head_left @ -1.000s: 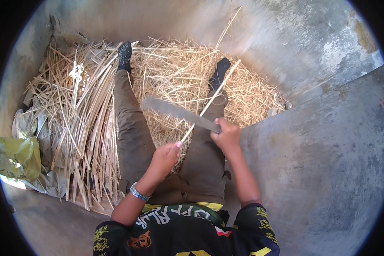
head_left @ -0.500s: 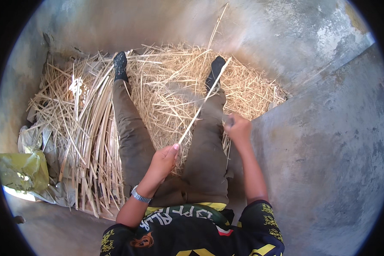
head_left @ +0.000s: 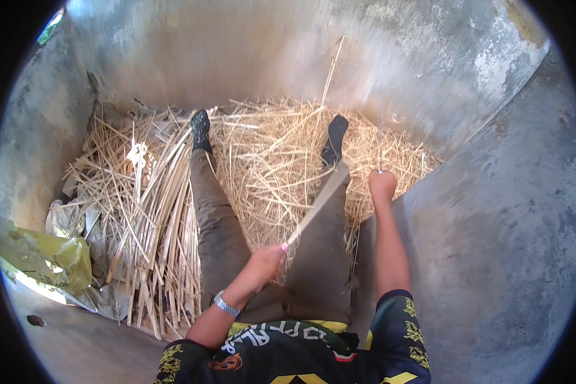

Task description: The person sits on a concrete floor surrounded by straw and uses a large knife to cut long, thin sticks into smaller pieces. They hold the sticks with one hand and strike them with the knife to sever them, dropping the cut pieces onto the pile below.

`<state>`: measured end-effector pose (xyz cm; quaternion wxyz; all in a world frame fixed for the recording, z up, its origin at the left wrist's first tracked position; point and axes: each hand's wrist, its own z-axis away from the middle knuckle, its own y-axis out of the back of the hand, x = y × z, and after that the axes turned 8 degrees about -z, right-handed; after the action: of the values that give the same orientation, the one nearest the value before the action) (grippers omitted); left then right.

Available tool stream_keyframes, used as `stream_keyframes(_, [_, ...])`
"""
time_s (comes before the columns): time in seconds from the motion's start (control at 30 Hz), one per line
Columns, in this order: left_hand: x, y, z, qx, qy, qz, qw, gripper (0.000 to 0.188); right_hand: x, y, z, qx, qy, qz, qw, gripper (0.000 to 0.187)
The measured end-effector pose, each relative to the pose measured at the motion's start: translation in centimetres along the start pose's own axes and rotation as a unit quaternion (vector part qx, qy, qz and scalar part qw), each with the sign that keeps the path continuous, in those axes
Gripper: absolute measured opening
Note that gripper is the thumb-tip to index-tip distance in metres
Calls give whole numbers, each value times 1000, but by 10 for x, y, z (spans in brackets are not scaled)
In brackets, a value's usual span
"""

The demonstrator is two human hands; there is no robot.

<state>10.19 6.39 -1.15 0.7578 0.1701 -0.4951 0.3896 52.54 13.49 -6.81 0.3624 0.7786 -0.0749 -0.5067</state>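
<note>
My left hand [head_left: 267, 265], wearing a metal-banded watch, is closed on the near end of a pale bamboo strip [head_left: 319, 206]. The strip slants up and away to the right over my right thigh, and its far part is smeared by motion. Off to the right, clear of the strip, my right hand [head_left: 383, 185] is a fist. A small shiny bit shows at the top of that fist, but the rest of what it grips is hidden.
Long split strips [head_left: 150, 237] lie piled left of my outstretched legs. Thin shavings [head_left: 269, 153] spread between and beyond my feet. A yellow-green plastic sheet [head_left: 51, 256] lies far left. Grey concrete walls [head_left: 205, 57] rise around, with a grey slab [head_left: 480, 243] at my right.
My right hand has moved right and slightly away, apart from the strip. The strip's far end has swung lower and blurred. The whole view has shifted a little.
</note>
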Motion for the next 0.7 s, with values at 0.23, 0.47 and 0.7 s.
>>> stream_keyframes(0.23, [-12,16,0,50,-40,2,998,35,-37,2,69,-23,45,-99,994,28])
stream_keyframes(0.47, [-13,9,7,229,-188,-270,916,28,-42,23,123,-20,190,-78,979,21])
stream_keyframes(0.7, [2,-15,19,255,-226,-327,881,24,-34,41,42,4,305,79,949,16])
